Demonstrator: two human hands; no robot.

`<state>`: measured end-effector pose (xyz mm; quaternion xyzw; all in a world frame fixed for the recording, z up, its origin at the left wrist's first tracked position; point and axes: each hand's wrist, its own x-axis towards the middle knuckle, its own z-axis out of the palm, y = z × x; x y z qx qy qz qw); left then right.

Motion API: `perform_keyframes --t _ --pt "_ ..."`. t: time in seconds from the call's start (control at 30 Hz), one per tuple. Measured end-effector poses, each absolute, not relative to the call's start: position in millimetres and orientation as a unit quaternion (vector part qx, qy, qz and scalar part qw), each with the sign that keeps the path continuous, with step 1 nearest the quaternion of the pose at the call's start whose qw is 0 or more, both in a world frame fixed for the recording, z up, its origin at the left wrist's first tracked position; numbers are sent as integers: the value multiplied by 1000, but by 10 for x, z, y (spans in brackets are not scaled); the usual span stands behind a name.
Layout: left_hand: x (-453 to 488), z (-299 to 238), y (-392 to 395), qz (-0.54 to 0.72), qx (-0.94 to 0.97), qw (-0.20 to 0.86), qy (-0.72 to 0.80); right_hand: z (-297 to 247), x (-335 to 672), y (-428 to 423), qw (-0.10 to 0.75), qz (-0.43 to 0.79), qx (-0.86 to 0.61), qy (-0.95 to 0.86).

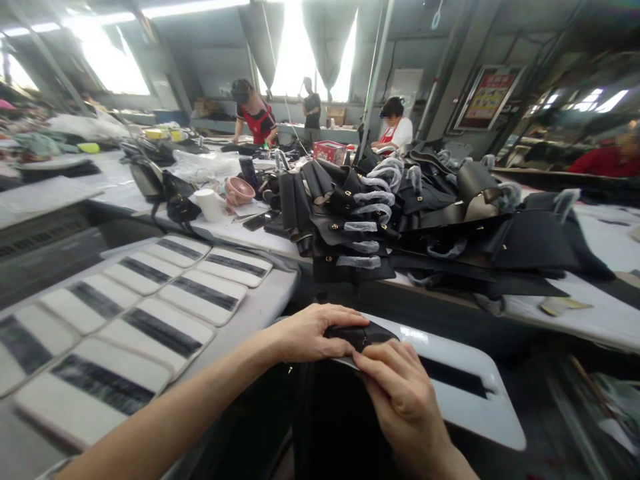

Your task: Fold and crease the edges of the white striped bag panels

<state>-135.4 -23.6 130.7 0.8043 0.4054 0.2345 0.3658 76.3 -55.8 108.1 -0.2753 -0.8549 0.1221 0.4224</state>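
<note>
Both hands are closed on the edge of a black leather-like piece (367, 339), which lies over one end of a white rounded board. My left hand (313, 333) pinches it from the left, thumb below and fingers laid across the top. From the right, my right hand (403, 380) grips the same edge, its thumb close to the left thumb. More black material (330, 420) hangs down under the hands into shadow. The white board (465, 360) has a dark slot-like strip along it and extends right past my right hand. The fingers partly hide the held edge.
Cream rounded panels (185, 297) with dark strips lie in rows on the left table. Ahead, black bags (350, 230) with plastic-wrapped handles are piled on a white table, beside a pink fan (239, 191) and a white roll (209, 205). Several people work farther back.
</note>
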Motion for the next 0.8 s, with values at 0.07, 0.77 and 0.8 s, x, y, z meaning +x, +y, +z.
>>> perform_keyframes --t 0.07,0.77,0.8 --pt "-1321 1290 -271 236 809 354 405 1064 773 -605 438 107 -255 -856" --pt "-1251 1094 -561 268 780 289 485 814 959 -1077 407 -55 -104 -906" --pt "-1233 1068 -571 277 775 279 495 838 954 -1090 411 -49 -106 -904"
